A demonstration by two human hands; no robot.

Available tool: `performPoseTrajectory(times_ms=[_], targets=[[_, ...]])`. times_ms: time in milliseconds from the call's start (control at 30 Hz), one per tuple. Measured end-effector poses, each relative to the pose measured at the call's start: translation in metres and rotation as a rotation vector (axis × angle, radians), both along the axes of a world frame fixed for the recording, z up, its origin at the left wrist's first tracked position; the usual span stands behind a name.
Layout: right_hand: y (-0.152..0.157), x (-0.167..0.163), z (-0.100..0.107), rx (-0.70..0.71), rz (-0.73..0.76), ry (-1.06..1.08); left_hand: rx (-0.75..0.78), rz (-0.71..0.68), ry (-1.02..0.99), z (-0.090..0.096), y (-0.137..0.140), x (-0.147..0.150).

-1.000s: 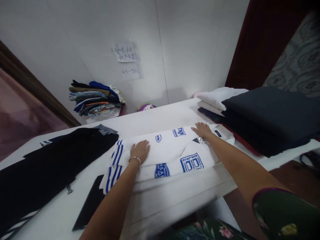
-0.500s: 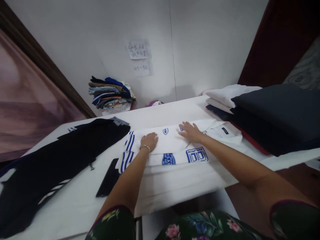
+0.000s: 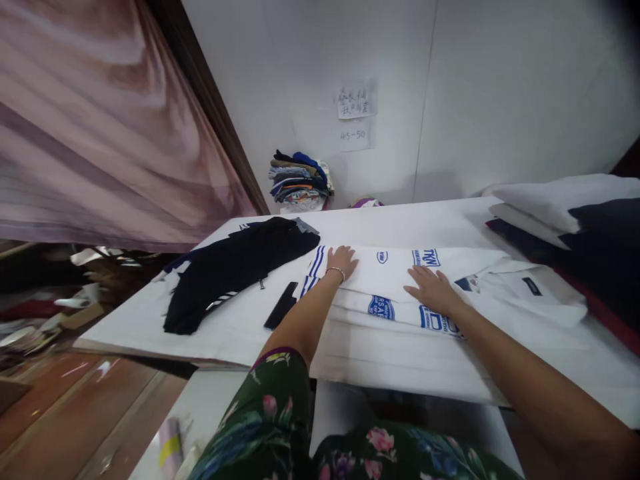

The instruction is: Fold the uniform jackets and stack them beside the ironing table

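A white shirt point(image 3: 365, 273) with blue prints and blue stripes lies flat and partly folded on the white table point(image 3: 400, 227). Its collar, with a dark label, points to the right. My left hand point(image 3: 343, 262), a bracelet at the wrist, rests with fingers extended on the striped end. Fingers spread, my right hand point(image 3: 431, 290) presses on the fabric between the printed patches. Just left of the shirt is a flat black rectangular object point(image 3: 281, 305), partly behind my left forearm.
Black garments point(image 3: 230, 267) lie on the table's left part. Folded clothes point(image 3: 299, 177) are stacked by the wall. Dark and white clothes point(image 3: 530, 227) pile up at right. A pink curtain point(image 3: 100, 120) hangs at left; paper notes point(image 3: 356, 100) are on the wall.
My view has turned left. My left hand has moved toward the striped end of the shirt, and my right hand has slid nearer to me, uncovering a blue print.
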State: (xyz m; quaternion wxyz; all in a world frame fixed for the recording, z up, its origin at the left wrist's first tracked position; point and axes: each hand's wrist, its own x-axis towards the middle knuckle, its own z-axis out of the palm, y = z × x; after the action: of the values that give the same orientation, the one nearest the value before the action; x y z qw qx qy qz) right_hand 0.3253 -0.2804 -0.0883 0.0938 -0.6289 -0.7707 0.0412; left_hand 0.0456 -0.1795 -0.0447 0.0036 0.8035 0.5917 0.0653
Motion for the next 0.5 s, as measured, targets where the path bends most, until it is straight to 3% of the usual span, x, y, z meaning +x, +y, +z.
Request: performPoseTrajectory(times_ms=[100, 200, 300, 500], targets=[[0.0, 0.0, -0.003, 0.01, 0.005, 0.001, 0.012, 0.329, -0.102, 0.016, 0.005, -0.033], [0.001, 0.0, -0.006, 0.02, -0.001, -0.001, -0.188, 0.611, -0.212, 0.027, 0.01, -0.068], [0.002, 0.0, -0.008, 0.029, -0.004, 0.001, -0.311, 0.652, -0.237, 0.028, 0.015, -0.087], [0.001, 0.0, -0.006, 0.019, -0.006, 0.019, -0.337, 0.679, -0.251, 0.018, 0.03, -0.088]])
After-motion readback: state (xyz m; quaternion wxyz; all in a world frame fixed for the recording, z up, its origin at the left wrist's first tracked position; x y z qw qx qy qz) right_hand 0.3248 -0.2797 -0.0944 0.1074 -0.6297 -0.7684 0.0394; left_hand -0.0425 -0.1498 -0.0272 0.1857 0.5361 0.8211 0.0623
